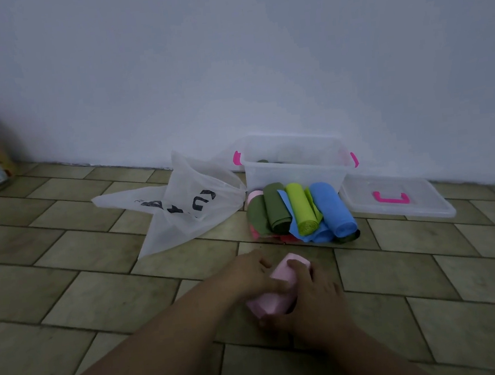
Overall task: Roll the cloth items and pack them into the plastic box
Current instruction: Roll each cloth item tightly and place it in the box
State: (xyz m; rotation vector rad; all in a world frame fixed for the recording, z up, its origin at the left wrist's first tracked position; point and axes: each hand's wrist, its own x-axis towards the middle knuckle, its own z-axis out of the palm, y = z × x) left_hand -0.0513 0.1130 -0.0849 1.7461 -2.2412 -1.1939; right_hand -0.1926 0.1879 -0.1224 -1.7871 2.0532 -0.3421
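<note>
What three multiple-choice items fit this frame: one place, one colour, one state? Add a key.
1. Where does the lid lie?
A) leaning on the wall
B) flat on the floor, right of the plastic box
C) under the bag

2. What colour is the cloth roll held by the left hand and right hand?
A) blue
B) lime green
C) pink

3. What state is the plastic box in?
A) upright, top uncovered
B) shut, lid on
C) tipped on its side

Key:
1 B, the lid lies flat on the tiles, right of the box.
2 C, the roll between the hands is pale pink.
3 A, the box stands upright by the wall with its lid off.
</note>
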